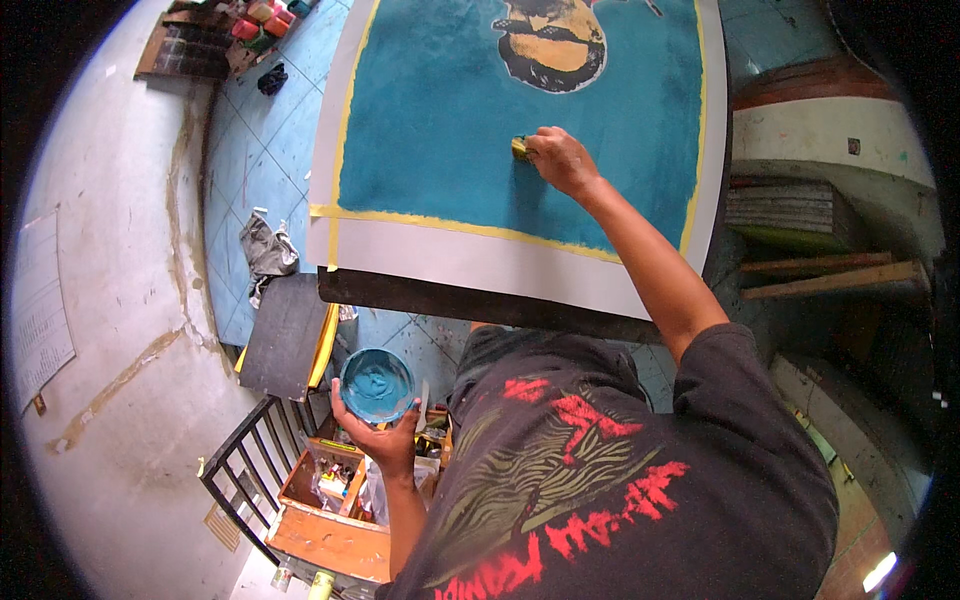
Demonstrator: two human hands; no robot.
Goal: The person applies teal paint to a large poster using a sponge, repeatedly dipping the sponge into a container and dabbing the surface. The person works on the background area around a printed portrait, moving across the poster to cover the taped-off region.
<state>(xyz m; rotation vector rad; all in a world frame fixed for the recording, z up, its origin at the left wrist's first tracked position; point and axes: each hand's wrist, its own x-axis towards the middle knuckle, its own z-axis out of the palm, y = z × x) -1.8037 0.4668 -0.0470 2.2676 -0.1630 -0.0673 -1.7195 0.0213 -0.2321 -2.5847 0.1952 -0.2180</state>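
My left hand (388, 442) is wrapped under and around a round tub (376, 385) of thick blue paint, holding it off the left side of the board. Over the painting (430, 140), my right hand (562, 160) pinches a small yellow piece of sponge (519, 148) with blue-green stains. The sponge is at the blue painted field; whether it touches the surface is hard to tell. Yellow masking tape (480, 229) frames the blue area on a white sheet (480, 262). Above my right hand shows part of a painted portrait (552, 50), cut off by the frame's top.
The sheet lies on a dark board (480, 305). Below the tub are a black rail (245, 470) and a wooden drawer box (330, 535) with assorted supplies. A dark stool (285, 335) and a grey cloth (267, 250) are at left. Stacked panels (785, 212) and wooden strips (830, 275) sit at right.
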